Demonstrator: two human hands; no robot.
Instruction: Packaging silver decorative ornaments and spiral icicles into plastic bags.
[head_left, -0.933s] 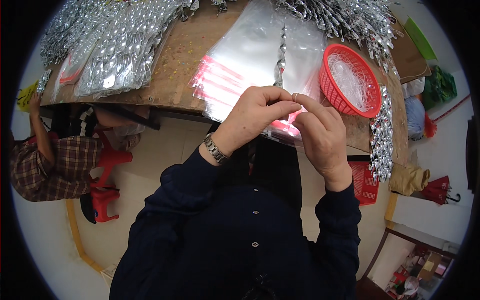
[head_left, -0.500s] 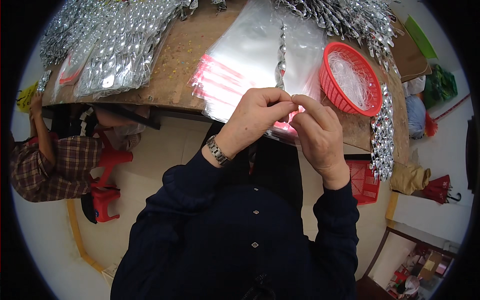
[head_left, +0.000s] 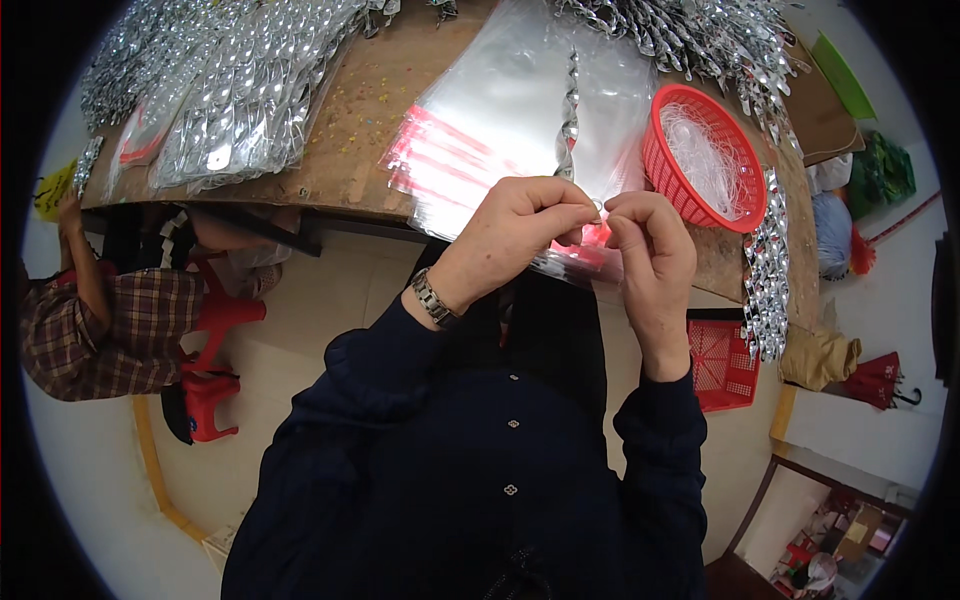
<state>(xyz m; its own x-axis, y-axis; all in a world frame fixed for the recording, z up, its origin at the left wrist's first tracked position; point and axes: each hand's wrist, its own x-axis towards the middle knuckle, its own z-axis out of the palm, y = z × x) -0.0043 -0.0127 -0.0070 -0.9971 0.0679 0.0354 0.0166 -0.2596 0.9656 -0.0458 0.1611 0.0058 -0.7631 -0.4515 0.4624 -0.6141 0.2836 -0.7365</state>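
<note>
A twisted silver foil strip (head_left: 569, 125) lies over a stack of clear plastic bags with red-printed ends (head_left: 520, 80). Its near end reaches the fingers of my left hand (head_left: 500, 235), which is closed in a pinch on it. Close beside it, my right hand (head_left: 657, 255) is also pinched, thumb against forefinger, near the strip's end. Whatever sits between those right fingertips is too fine to make out. To the right of the bags, a red plastic basket (head_left: 753, 165) holds a tangle of clear thin threads (head_left: 700, 150).
Bagged silver twists (head_left: 240, 100) cover the table's left part; more loose twists (head_left: 690, 40) lie at the far right. Some strips (head_left: 766, 270) hang over the right edge above a red crate (head_left: 722, 365). A person in a plaid shirt (head_left: 150, 320) is at the left by red stools (head_left: 212, 405).
My right hand has shifted slightly right and drawn apart from my left hand, which stays nearly in place. The silver strip has moved slightly right.
</note>
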